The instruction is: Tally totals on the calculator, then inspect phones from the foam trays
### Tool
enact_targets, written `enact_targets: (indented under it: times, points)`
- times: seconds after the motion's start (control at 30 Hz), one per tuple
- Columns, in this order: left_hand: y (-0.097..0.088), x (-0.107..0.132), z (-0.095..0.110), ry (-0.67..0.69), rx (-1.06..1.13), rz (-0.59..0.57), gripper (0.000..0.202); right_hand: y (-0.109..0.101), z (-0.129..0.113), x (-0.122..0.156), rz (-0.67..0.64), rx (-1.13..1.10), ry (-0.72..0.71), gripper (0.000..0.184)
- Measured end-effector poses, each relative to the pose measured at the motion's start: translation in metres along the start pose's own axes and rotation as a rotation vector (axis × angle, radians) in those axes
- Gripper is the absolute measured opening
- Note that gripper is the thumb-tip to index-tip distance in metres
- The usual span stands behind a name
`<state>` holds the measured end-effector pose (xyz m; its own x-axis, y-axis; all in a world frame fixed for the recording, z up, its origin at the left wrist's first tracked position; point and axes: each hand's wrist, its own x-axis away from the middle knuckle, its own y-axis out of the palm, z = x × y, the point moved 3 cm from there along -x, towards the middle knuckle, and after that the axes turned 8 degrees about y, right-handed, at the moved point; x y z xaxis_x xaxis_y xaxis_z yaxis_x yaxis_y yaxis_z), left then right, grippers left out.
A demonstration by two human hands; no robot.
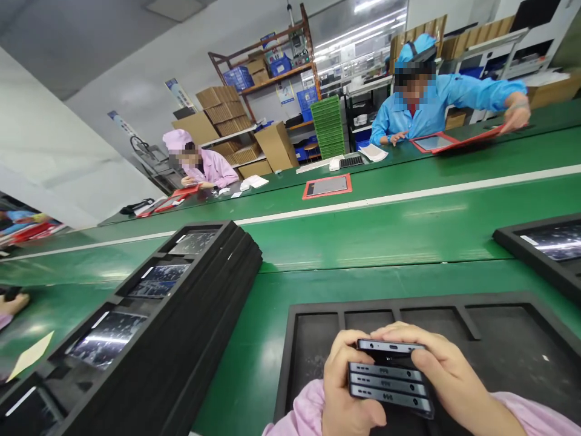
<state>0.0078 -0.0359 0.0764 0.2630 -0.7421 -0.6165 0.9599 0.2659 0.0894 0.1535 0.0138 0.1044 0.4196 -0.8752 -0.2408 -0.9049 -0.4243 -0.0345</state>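
Both of my hands are above a black foam tray [313,339] with shallow compartments. My left hand [340,387] wraps around the left side of a stack of smartphones [388,383], its thumb under the lowest one. Their dark blue-grey edges, with speaker holes, face me. One smartphone [391,347] on top sits tilted, with a gap between it and the phones below; its charging port shows. My right hand [447,366] grips the right end of this top phone, fingers over its far side. The phones' screens cannot be seen.
To the left rises a stack of black foam trays [218,284] holding dark-screened panels. Another loaded tray [512,236] lies at right on the green bench [363,242]. Across it, two people work beside red-framed pieces [327,186]. A person's hand [16,306] shows at far left.
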Motion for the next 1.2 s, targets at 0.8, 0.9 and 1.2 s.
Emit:
enact_targets:
  times: [0.8, 0.9, 1.2]
  points:
    - [0.003, 0.014, -0.002, -0.096, 0.102, -0.066, 0.063, 0.015, -0.002, 0.021, -0.031, 0.041, -0.117, 0.056]
    - [0.001, 0.020, 0.005, -0.078, 0.124, -0.090, 0.054, 0.023, -0.006, 0.031, 0.077, 0.094, -0.178, 0.044]
    - [0.000, 0.036, 0.017, -0.068, 0.091, -0.105, 0.055, 0.034, -0.013, 0.047, 0.182, 0.125, -0.191, 0.030]
